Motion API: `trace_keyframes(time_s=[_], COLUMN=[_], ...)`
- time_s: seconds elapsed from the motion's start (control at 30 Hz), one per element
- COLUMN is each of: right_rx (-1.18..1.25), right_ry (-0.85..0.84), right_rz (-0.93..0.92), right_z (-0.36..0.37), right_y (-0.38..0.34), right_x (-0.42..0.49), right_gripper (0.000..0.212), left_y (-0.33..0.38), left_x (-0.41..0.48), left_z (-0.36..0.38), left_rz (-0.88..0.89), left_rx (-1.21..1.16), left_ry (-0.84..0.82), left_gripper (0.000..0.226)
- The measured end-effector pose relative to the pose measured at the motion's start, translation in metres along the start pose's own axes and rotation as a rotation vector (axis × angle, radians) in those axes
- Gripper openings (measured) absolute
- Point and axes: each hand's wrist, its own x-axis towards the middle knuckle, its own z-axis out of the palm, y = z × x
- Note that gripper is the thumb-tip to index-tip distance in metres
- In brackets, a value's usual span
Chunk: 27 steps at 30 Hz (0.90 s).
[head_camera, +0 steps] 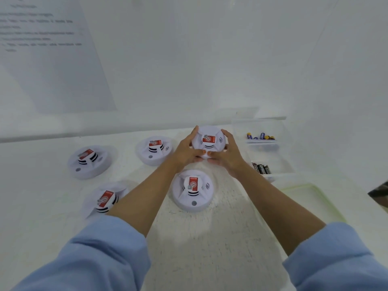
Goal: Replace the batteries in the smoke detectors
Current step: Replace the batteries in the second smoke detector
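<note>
Head view: the left hand and right hand are both clasping the far smoke detector, fingers wrapping its rim from either side, thumbs meeting at the near edge — likely bracing it for a twist to open the casing. It is sitting toward the far right of the white table, face up. Four more detectors are waiting: one just near, one to the left, two further left. On the right, a clear tray is keeping coloured batteries apart from black ones — probably sorting fresh from spent.
</note>
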Motion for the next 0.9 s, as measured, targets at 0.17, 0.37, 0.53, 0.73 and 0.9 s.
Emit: trace_keyframes(time_s=[0.17, 0.37, 0.53, 0.73, 0.9], right_rx=[-0.011, -0.031, -0.061, -0.089, -0.097], right_ry=[-0.019, -0.030, -0.051, -0.047, -0.049], right_rz=[0.015, 0.032, 0.018, -0.013, -0.025], right_z=[-0.004, -0.010, -0.011, -0.011, -0.009], right_y=[0.007, 0.015, 0.018, 0.020, 0.018], right_x=[0.003, 0.009, 0.011, 0.009, 0.007], right_gripper=[0.077, 0.078, 0.087, 0.082, 0.081], left_y=[-0.001, -0.003, -0.002, -0.002, -0.001], left_x=[0.001, 0.002, 0.001, 0.000, -0.001], left_z=[-0.001, 0.000, 0.000, 0.001, 0.001], left_rz=[0.004, 0.000, 0.001, 0.001, 0.001], left_rx=[0.013, 0.024, 0.016, 0.029, 0.042], left_ry=[-0.007, -0.010, -0.008, -0.015, -0.022], left_gripper=[0.081, 0.080, 0.080, 0.079, 0.079])
